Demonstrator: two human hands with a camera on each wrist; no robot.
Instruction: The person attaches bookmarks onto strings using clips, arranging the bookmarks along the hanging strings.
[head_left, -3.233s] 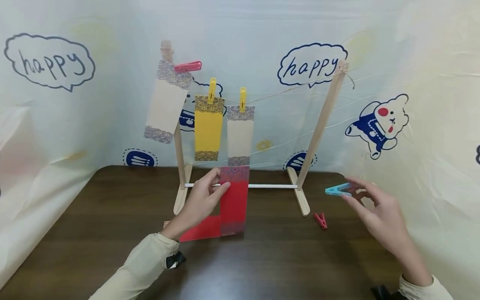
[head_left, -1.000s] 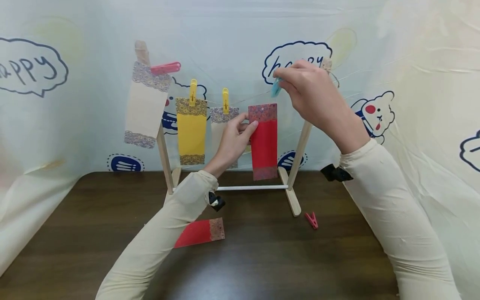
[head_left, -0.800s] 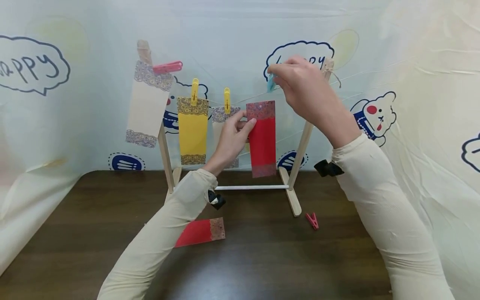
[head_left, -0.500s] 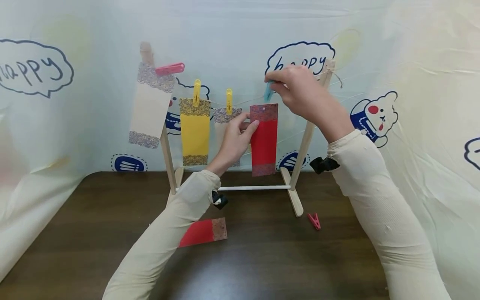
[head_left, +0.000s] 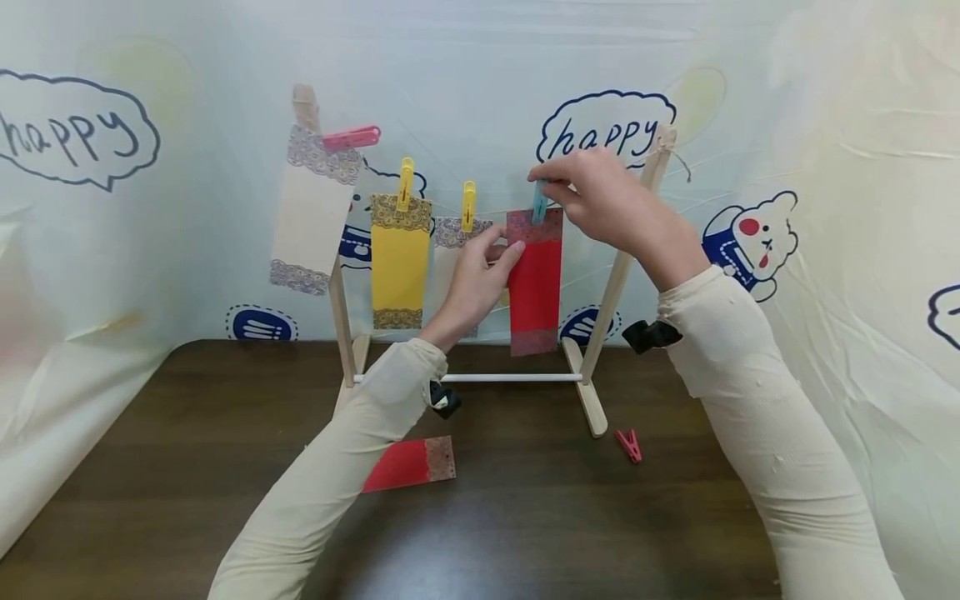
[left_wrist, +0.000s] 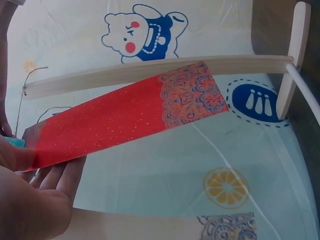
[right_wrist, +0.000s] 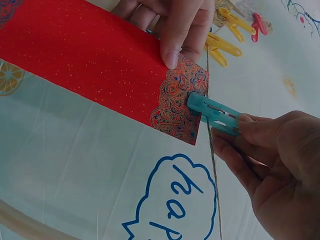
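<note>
My left hand pinches a red paper card near its upper left edge, thumb in front and fingers behind. The card has patterned bands at both ends and hangs upright against the string. My right hand pinches the handle end of a light blue clothespin, whose tips lie over the card's patterned top edge. Left of it on the string hang a cream card, partly hidden by my left hand, and a yellow card, each under a yellow clothespin.
A larger-looking cream card with a pink clothespin hangs at the wooden rack's left post. Another red card lies on the dark table, partly behind my left sleeve. A small red clothespin lies near the rack's right foot.
The red card was raised from low over the table to the string. My right hand brought the blue clothespin from the right and lowered it onto the card's top edge.
</note>
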